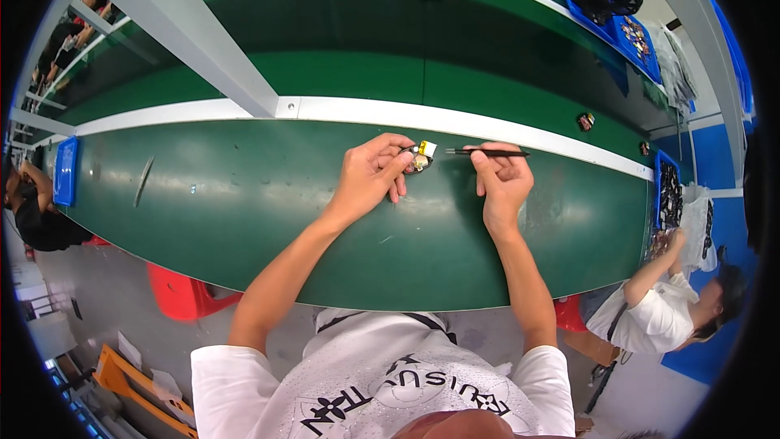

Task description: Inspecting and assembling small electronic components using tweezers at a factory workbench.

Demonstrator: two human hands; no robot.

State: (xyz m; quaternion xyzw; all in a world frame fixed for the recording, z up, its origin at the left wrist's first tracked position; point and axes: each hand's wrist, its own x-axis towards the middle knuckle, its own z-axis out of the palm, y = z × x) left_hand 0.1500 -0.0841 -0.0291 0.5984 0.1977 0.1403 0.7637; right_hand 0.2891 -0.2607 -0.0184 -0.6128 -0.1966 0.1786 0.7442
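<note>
L hand (375,167) pinches sm. elec. unit (421,163) w/ yellow-white pc (427,148), prob. to steady it | R hand (505,177) grips blk tweezer-like tool (496,153) pen-style, likely for fine ctrl; tip just R of unit, btwn hands | green bench (406,264) below both

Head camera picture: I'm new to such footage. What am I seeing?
There is no machine: a person works bare-handed, seen from above by a head-worn wide fisheye camera, which bends straight edges. The left hand holds a small, dark, rounded item with a white and yellow block; the right hand holds a slim black tool, its pale tip apart from that item. Beneath lies a long, dark green table, with a thin pale strip and a blue plastic bin toward its left end.
</note>
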